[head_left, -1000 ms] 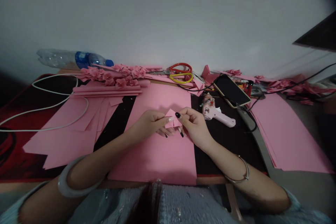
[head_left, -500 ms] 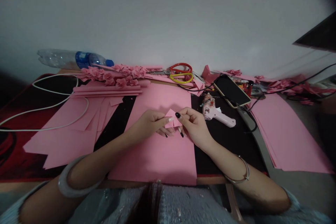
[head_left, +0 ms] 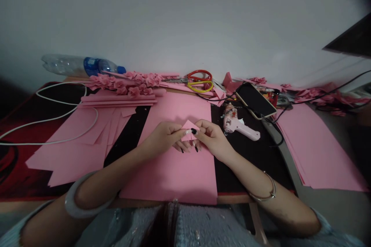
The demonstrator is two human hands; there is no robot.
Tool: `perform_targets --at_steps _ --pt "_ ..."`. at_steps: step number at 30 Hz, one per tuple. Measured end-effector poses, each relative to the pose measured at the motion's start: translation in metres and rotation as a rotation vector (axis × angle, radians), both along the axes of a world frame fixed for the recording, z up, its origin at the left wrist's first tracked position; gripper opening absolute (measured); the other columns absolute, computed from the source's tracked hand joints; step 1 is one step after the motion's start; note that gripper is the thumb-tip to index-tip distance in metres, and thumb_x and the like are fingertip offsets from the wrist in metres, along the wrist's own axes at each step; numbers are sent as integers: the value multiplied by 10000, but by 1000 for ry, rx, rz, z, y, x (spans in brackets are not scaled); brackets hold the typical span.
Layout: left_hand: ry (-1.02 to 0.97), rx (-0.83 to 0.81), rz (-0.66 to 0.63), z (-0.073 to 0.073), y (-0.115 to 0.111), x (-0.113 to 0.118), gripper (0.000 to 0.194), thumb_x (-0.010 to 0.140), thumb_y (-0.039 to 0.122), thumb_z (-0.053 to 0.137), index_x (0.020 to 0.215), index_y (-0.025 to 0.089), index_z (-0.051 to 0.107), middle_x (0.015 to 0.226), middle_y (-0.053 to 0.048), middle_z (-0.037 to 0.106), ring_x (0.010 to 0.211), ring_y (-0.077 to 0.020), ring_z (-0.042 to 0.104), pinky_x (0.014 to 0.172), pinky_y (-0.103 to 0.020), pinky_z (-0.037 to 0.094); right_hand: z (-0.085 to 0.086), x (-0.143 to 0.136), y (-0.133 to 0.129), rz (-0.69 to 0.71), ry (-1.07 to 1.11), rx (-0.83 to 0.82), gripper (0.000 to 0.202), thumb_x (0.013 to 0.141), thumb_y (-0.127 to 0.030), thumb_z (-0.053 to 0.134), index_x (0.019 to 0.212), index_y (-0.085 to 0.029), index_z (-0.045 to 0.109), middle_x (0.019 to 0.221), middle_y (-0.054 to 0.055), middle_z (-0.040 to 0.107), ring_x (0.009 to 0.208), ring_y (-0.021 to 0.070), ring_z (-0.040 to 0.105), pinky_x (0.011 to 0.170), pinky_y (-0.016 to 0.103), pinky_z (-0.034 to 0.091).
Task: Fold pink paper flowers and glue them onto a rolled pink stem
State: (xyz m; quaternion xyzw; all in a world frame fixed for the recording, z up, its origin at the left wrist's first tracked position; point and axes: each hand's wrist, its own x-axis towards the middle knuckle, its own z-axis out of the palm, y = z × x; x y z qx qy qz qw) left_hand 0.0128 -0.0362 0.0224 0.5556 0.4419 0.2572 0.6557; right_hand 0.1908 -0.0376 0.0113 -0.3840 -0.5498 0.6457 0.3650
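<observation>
A small folded piece of pink paper (head_left: pixel 189 125) is held between both hands, its pointed top upward. My left hand (head_left: pixel 169 135) pinches its left side, thumb in front and fingers behind. On the right side my right hand (head_left: pixel 211 136) grips the same piece, its dark-nailed thumb near the middle, close to the left thumb. Both hands are above a large pink sheet (head_left: pixel 174 177) lying on the dark mat. The fingers partly cover the folds.
A pink glue gun (head_left: pixel 242 127) and a phone (head_left: pixel 256 100) lie to the right. Scissors (head_left: pixel 199 81), paper flowers (head_left: pixel 127 83) and a plastic bottle (head_left: pixel 84 65) are along the wall. Pink sheets (head_left: pixel 319 150) lie far right, others (head_left: pixel 78 146) left under a white cable.
My right hand's thumb has moved left and slightly down on the folded paper, nearer the left thumb. The left hand has hardly moved.
</observation>
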Motion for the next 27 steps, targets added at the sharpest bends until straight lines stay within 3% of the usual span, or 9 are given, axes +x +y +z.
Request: perform_targets --at_steps 13,27 --pt "-2 -16 -4 -3 1 -1 273 860 328 534 813 104 682 669 -72 726 574 -138 686 535 -208 545 -2 1 2 77 4 -25 213 738 -216 677 831 -172 490 593 -66 573 432 49 507 425 173 454" --pt "-82 -72 -193 -5 8 -12 192 826 278 601 892 131 704 865 -84 748 790 -155 708 692 -236 557 2 2 4 88 -1 -47 175 712 -117 626 831 -162 506 615 -62 581 447 42 503 421 159 436"
